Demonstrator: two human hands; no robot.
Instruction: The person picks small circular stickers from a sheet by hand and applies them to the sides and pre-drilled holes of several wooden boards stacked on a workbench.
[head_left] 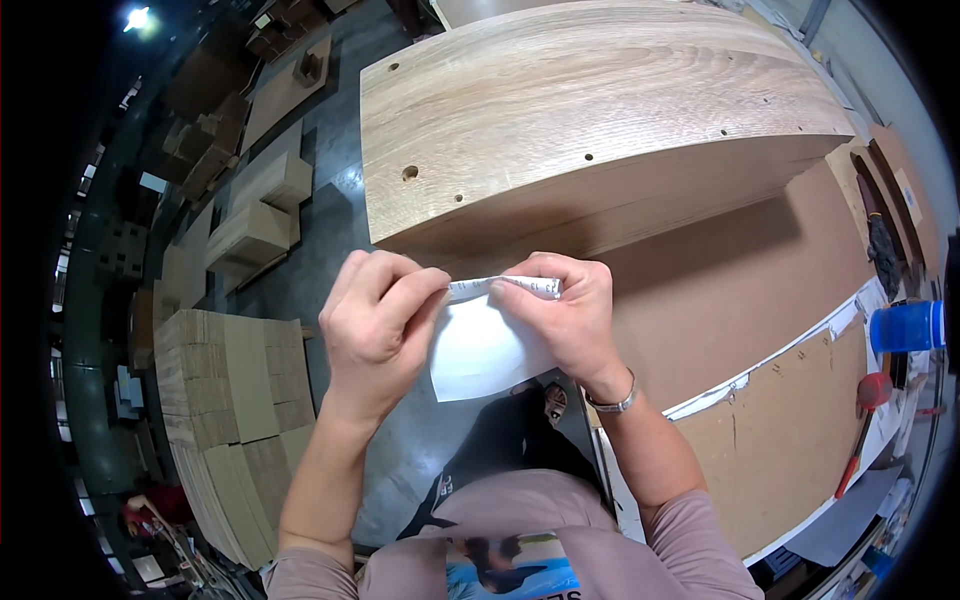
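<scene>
Centrally, between the two hands and in front of the person's torso, a white sheet (485, 350) is held up in the air, its far edge turned over into a narrow strip with printed marks and the rest of it hanging toward the near side in a slightly curved flap. The left hand (375, 315) has the left end of that strip nipped between thumb and index finger, the tips brought together with only the paper between them, while its other fingers curl in toward the palm. The right hand (570, 315) grips the same strip farther right: its thumb presses on the printed face, the index finger bends along the far side, and a short end of the strip sticks out to the right past the thumb; how its remaining fingers sit underneath cannot be told. Between the two thumbs a short stretch of the strip lies bare, and the flap below touches neither the floor nor the bench. A metal-banded watch (615, 398) circles the right wrist. Just beyond the hands stands a wood-grain box (600, 90) with round holes in its top; to the left are stacked cardboard sheets (235, 400), and at far right sits a blue container (905, 327).
</scene>
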